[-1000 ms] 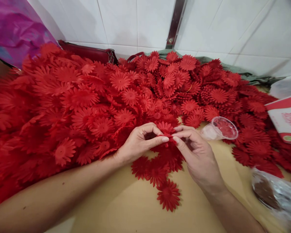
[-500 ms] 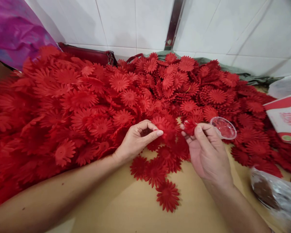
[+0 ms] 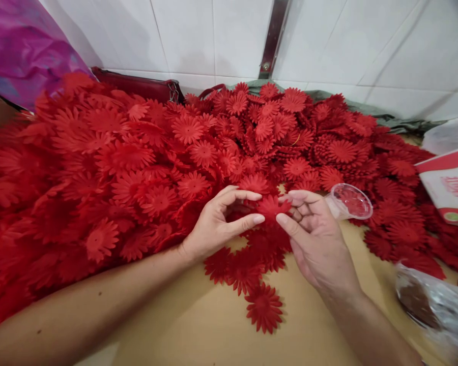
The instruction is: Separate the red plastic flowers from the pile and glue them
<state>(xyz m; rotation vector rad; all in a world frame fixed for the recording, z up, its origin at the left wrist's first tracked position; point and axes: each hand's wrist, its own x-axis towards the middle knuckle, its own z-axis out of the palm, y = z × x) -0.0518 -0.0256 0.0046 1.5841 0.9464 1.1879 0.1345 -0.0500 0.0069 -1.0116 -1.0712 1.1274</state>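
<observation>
A red artificial flower layer (image 3: 274, 207) with pointed petals is held up between my two hands. My right hand (image 3: 315, 229) grips its right edge between thumb and fingers. My left hand (image 3: 225, 216) is at the flower's left side, thumb and index finger apart, the tips close to the petals; whether they touch is hard to see. Below the hands, several similar red flower layers lie on the table, with a single flower layer (image 3: 264, 308) nearest to me.
A large heap of red flower layers (image 3: 137, 152) spreads across the tan table (image 3: 198, 325). On the right are a clear plastic cup (image 3: 351, 202), a red and white box (image 3: 448, 185) and a clear plastic bag (image 3: 438, 300). A dark red purse (image 3: 141, 84) lies behind the heap, near the tiled wall (image 3: 187, 35).
My right hand has moved left with a flower layer, closing the gap between the hands. My left thumb and index finger have parted from their pinch.
</observation>
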